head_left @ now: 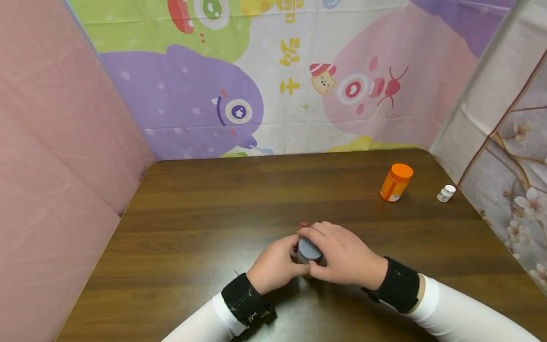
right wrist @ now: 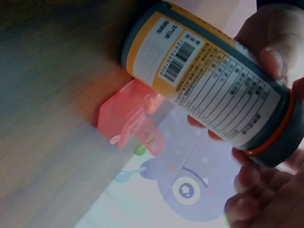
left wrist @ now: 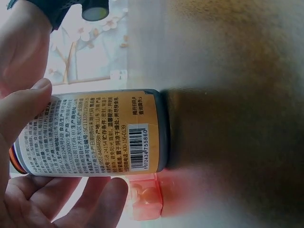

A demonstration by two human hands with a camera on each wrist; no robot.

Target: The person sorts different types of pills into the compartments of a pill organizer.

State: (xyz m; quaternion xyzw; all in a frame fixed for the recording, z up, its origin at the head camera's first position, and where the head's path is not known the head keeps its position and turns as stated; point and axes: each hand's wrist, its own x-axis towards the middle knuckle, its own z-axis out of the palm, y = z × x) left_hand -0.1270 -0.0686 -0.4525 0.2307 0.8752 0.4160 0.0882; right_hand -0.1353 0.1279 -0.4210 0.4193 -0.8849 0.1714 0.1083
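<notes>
A supplement bottle (left wrist: pixel 107 133) with a yellow and white label, dark grey ends and an orange ring below its cap (head_left: pixel 309 250) stands in front of the person. The left hand (head_left: pixel 275 265) grips its body, thumb on one side and fingers on the other. Around the cap, the right hand (head_left: pixel 344 254) has its fingers and thumb curled, as the right wrist view shows from below. Just beyond the bottle sits a translucent red pill box (right wrist: pixel 121 111) with a small lid (right wrist: pixel 151 137) raised; in the head view the hands mostly hide it.
An orange bottle (head_left: pixel 396 183) stands at the back right of the wooden table (head_left: pixel 192 204). Farther right, a small white bottle (head_left: pixel 446 193) is near the table's edge. A printed cloth (head_left: pixel 295 109) hangs behind, and a pink curtain (head_left: pixel 55 142) borders the left.
</notes>
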